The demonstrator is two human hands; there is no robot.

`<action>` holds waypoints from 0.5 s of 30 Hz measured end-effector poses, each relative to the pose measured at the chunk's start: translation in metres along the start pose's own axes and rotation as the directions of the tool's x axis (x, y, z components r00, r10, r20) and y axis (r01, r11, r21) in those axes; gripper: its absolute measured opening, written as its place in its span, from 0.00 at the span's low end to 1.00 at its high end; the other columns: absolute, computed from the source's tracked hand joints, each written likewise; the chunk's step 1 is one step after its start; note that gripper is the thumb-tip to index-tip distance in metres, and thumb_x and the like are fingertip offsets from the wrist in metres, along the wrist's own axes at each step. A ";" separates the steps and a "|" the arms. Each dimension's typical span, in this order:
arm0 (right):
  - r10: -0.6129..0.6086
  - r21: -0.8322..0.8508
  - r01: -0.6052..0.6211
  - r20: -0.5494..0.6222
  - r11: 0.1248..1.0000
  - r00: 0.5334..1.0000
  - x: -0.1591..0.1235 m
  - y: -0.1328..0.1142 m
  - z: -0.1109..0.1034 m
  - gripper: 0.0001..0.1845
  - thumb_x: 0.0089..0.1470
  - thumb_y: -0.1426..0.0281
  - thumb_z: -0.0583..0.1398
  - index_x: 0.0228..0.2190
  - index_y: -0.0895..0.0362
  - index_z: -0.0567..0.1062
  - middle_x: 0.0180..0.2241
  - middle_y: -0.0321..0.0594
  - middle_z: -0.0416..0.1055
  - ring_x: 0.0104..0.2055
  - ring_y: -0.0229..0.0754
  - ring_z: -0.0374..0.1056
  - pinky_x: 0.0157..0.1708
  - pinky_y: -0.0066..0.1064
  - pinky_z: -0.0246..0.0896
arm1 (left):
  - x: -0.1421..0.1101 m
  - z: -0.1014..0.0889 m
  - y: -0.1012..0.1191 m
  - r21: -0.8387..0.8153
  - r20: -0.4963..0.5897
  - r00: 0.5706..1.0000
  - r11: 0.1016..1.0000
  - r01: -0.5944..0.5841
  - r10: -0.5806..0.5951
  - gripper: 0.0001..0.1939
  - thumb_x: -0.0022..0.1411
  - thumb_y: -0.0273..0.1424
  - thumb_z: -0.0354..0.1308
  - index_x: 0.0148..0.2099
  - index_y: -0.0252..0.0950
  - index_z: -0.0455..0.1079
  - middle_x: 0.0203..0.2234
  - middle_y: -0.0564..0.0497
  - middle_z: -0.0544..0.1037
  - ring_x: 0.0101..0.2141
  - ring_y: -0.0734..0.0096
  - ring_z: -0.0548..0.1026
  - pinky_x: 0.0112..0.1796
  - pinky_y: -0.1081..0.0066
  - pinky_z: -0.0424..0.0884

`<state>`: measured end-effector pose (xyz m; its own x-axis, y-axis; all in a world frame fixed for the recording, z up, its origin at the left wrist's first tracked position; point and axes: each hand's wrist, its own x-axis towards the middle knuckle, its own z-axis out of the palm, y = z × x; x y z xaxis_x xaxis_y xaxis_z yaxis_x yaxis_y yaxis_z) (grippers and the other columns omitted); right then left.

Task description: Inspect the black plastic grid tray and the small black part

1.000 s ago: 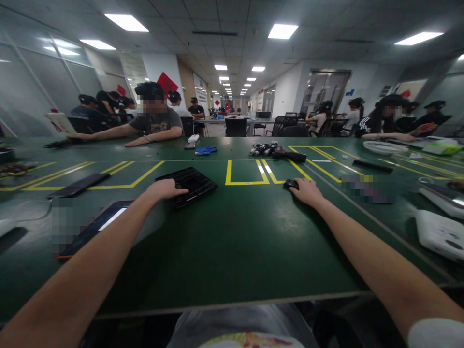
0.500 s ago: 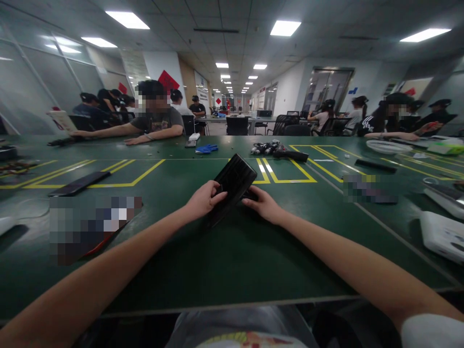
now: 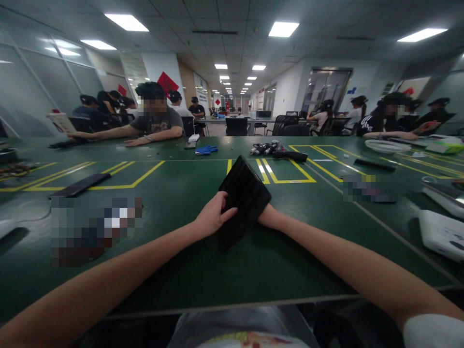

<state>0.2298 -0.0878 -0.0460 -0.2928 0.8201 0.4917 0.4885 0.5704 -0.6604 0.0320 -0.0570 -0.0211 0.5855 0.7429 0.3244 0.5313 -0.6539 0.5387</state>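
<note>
A flat, dark, rectangular object with rounded corners (image 3: 245,193) is held tilted above the green table in front of me; I cannot make out exactly what kind of thing it is. My left hand (image 3: 214,213) grips its left edge, with the thumb lying across the near face. Behind the lower right edge is my right hand (image 3: 268,216); only its back and wrist show, and the object hides its fingers.
Left of me lie a long black object (image 3: 81,185) and a blurred-out item (image 3: 96,229). Blue gloves (image 3: 206,150) and bundled cables (image 3: 267,148) lie farther off. A white device (image 3: 442,235) stands at right. Across the table sits a person (image 3: 155,116).
The black object has turned so that its broad face shows more toward me. My right hand has slid behind it, and my left hand has moved slightly right and nearer.
</note>
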 end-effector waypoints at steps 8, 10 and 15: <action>-0.133 -0.167 0.147 0.096 0.975 0.987 0.005 -0.006 -0.001 0.13 0.53 0.67 0.51 0.34 0.54 0.75 0.40 0.42 0.73 0.47 0.47 0.64 0.52 0.43 0.60 | 0.017 -0.018 0.002 -0.506 0.046 0.933 0.797 0.329 -0.356 0.09 0.55 0.33 0.55 0.37 0.34 0.63 0.21 0.57 0.61 0.23 0.75 0.64 0.25 0.73 0.61; -0.125 -0.213 0.144 0.101 0.966 0.987 0.004 -0.007 -0.001 0.13 0.53 0.68 0.51 0.33 0.55 0.75 0.41 0.44 0.73 0.48 0.47 0.64 0.52 0.43 0.60 | 0.022 -0.024 -0.001 -0.662 0.077 0.866 0.624 0.416 -0.495 0.01 0.56 0.25 0.51 0.34 0.34 0.62 0.19 0.56 0.62 0.20 0.77 0.63 0.22 0.74 0.62; -0.143 -0.186 0.158 0.092 0.970 0.985 0.004 -0.011 -0.003 0.13 0.52 0.69 0.52 0.35 0.53 0.75 0.43 0.42 0.72 0.49 0.46 0.64 0.52 0.41 0.61 | 0.022 -0.031 -0.003 -0.688 0.093 0.856 0.589 0.425 -0.508 0.03 0.56 0.22 0.51 0.30 0.32 0.61 0.19 0.53 0.67 0.17 0.80 0.64 0.19 0.77 0.64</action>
<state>0.2257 -0.0914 -0.0353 -0.4343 0.7309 0.5265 0.5805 0.6740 -0.4569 0.0244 -0.0344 0.0080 0.2886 0.9550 -0.0686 0.1404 0.0287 0.9897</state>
